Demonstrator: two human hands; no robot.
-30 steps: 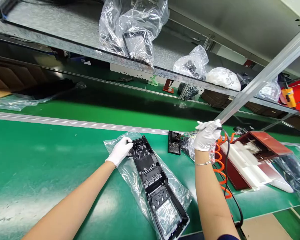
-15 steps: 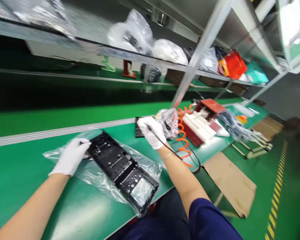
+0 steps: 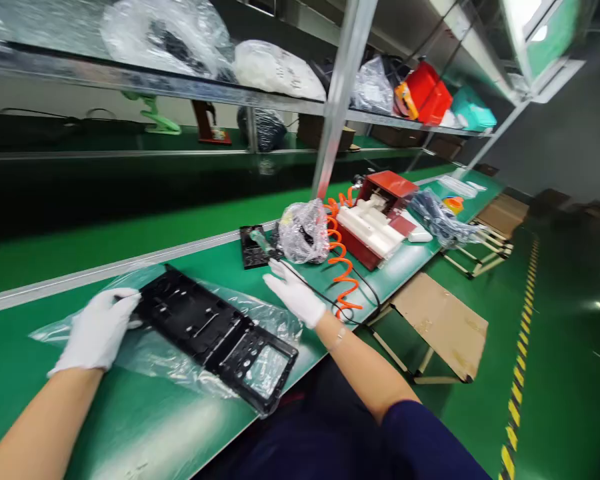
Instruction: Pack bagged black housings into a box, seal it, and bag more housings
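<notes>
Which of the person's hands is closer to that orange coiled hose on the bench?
The right hand. It hovers open just left of the orange coiled hose, while the left hand rests far across the table on the black panel.

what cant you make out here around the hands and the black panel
Head view only:
- Left white-gloved hand on the end of the long black plastic panel: its fingertips hide the panel's edge, so the grip is unclear.
- Right white-gloved hand: open, but contact with the thin black cable is too small to tell.
- Contents of the crumpled clear plastic bag: blurred by the film.
- Panel's near corner: under the clear plastic sheet.
</notes>
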